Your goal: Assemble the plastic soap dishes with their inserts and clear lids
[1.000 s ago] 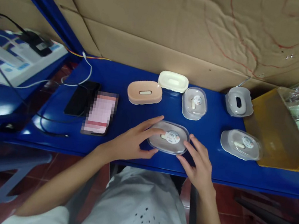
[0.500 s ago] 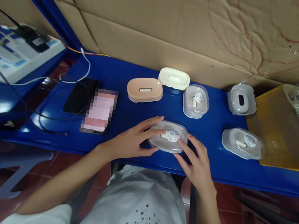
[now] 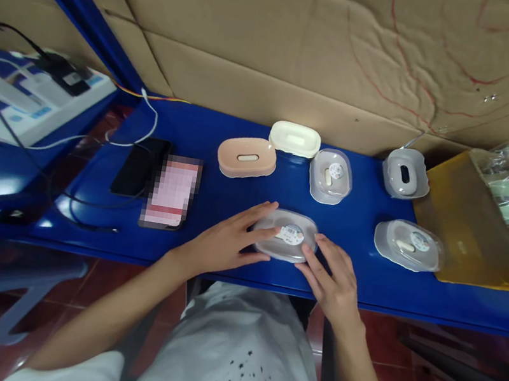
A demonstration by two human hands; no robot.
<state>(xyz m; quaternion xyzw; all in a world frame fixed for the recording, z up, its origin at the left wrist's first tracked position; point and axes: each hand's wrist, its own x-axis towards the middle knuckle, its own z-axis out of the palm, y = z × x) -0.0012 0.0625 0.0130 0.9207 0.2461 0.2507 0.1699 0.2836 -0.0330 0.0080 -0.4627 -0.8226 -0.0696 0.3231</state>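
Observation:
A grey oval soap box (image 3: 267, 231) under a clear lid rests on the blue table near its front edge. On its lid is a round sticker (image 3: 293, 234) with a barcode. My left hand (image 3: 224, 240) grips the box's left end, thumb at the near side and a finger on top by the sticker. From the right, my right hand (image 3: 333, 274) closes on the other end, one fingertip on the lid beside the sticker. Beyond my hands lie a peach soap box (image 3: 228, 155), a cream one (image 3: 295, 139) and a lidded grey one (image 3: 328, 192).
Right of my hands stand a lidded grey soap box (image 3: 384, 240) and a grey one (image 3: 404, 187) with a dark slot. A carton (image 3: 462, 249) holds bagged items. At left lie a phone (image 3: 171, 190), a black device (image 3: 135, 168), cables and a power strip (image 3: 59, 111).
The view has shifted slightly. Both hands stay on the soap box; the right fingers have moved a little on its lid and edge.

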